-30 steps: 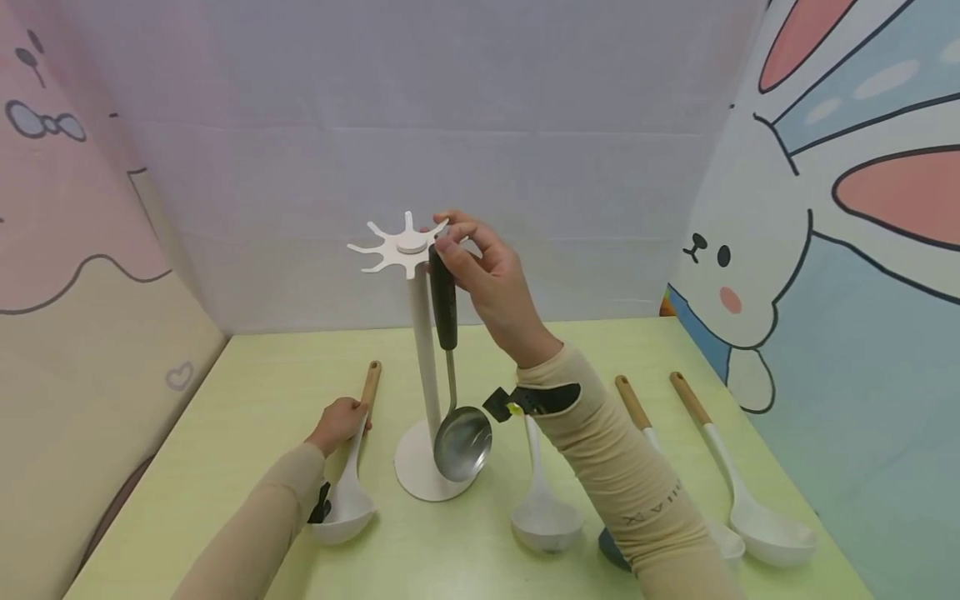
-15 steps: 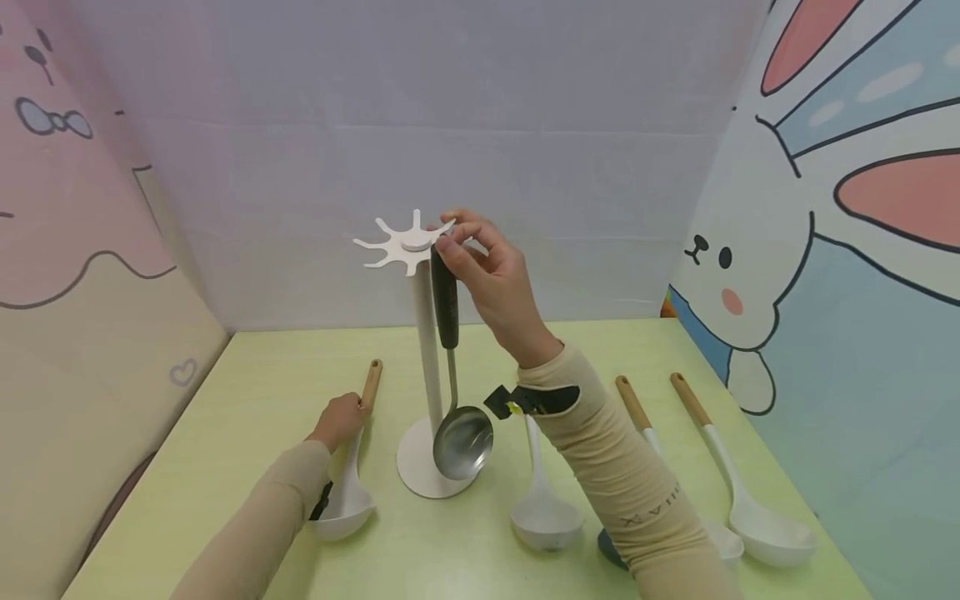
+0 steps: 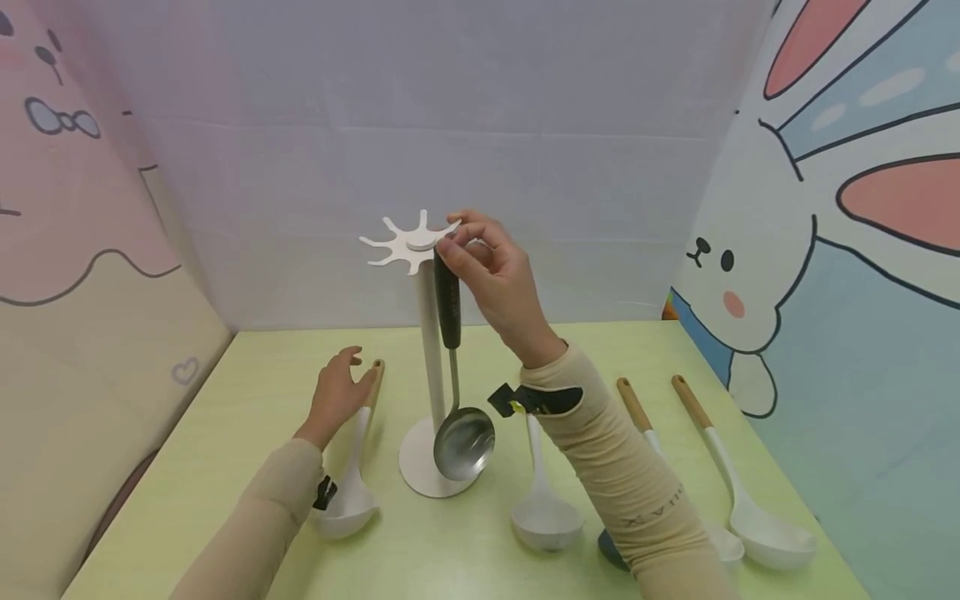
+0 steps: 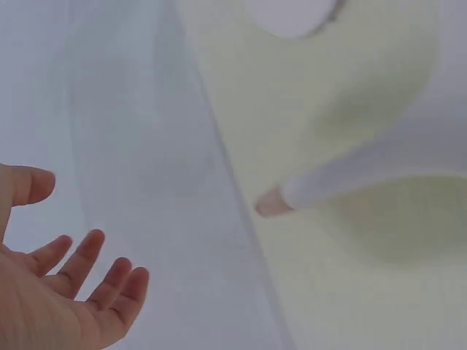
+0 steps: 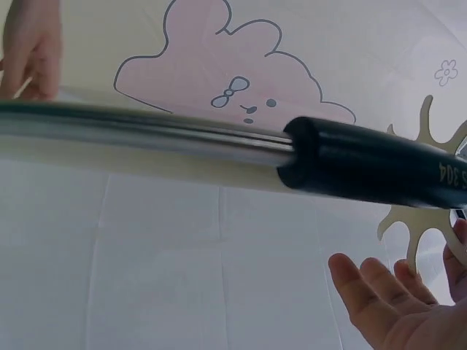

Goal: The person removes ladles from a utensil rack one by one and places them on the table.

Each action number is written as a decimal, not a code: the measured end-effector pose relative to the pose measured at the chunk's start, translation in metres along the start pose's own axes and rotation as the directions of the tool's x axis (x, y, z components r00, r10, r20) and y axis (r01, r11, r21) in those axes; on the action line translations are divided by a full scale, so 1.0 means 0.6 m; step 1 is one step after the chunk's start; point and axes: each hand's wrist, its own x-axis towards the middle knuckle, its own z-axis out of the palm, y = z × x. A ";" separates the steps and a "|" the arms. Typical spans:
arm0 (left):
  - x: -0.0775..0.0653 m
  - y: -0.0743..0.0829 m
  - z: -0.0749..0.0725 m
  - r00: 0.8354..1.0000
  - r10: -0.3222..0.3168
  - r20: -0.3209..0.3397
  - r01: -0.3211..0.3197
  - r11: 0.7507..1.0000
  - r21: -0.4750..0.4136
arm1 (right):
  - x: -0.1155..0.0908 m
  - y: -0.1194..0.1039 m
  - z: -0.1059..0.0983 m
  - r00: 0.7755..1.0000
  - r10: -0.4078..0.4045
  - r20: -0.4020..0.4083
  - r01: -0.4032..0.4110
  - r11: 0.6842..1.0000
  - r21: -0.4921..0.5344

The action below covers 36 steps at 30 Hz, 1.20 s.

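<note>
A metal ladle (image 3: pixel 465 444) with a black handle (image 3: pixel 448 304) hangs upright beside the white utensil stand (image 3: pixel 427 333). At one of the stand's hooked arms, my right hand (image 3: pixel 498 279) pinches the handle's top between thumb and fingers; the right wrist view shows the handle (image 5: pixel 372 162) close to the stand's arms (image 5: pixel 417 219). Over the table on the left, my left hand (image 3: pixel 336 396) is spread with nothing in it. Just beneath it lies a white ladle (image 3: pixel 349 500) with a wooden handle end. In the left wrist view my left hand's fingers (image 4: pixel 87 255) are apart from that ladle (image 4: pixel 350 175).
Right of the stand's round base (image 3: pixel 420 462) lies another white ladle (image 3: pixel 546 518). Farther right are a white utensil with a wooden handle (image 3: pixel 634 404), partly behind my right sleeve, and a white ladle (image 3: pixel 768 533). A dark utensil part (image 3: pixel 611 550) shows beside the sleeve.
My left hand has let go of the white ladle's handle and risen, its fingers spreading. My right hand stays at the black handle's top.
</note>
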 end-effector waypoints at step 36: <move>-0.111 0.258 0.060 0.829 0.407 -0.383 -0.559 0.611 -0.561 | 0.043 0.060 -0.034 0.892 0.041 0.450 -0.300 0.798 0.523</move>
